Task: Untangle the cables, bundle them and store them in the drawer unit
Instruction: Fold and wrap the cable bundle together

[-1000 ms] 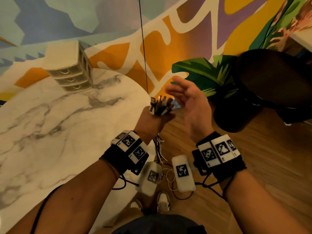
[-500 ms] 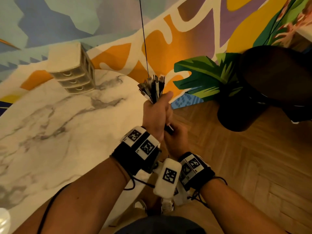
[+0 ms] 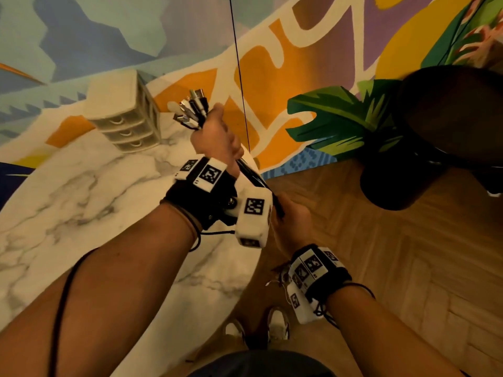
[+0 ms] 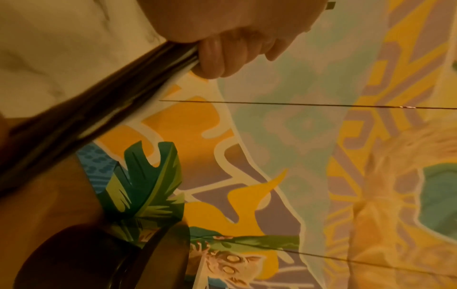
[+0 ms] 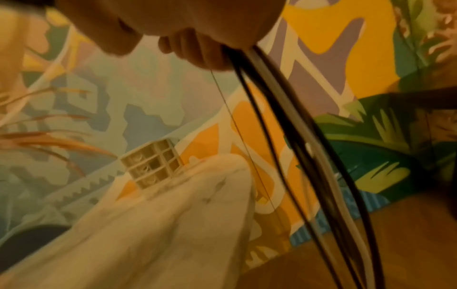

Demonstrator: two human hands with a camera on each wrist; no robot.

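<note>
Your left grip [image 3: 217, 137] clenches the cables [image 3: 190, 110] under their plugs; your right grip [image 3: 294, 227] holds them lower in the frame, probably to straighten them.

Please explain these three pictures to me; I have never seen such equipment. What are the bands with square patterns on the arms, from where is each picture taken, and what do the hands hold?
There is no machine: a person works with bare hands. The bands carry printed marks and small cameras. The wide picture comes from a head camera looking down; the other two look along each hand's fingers. The left hand grips a bunch of cables near the plugs, and the right hand holds the same cables lower down. A drawer unit stands on the marble table.
</note>
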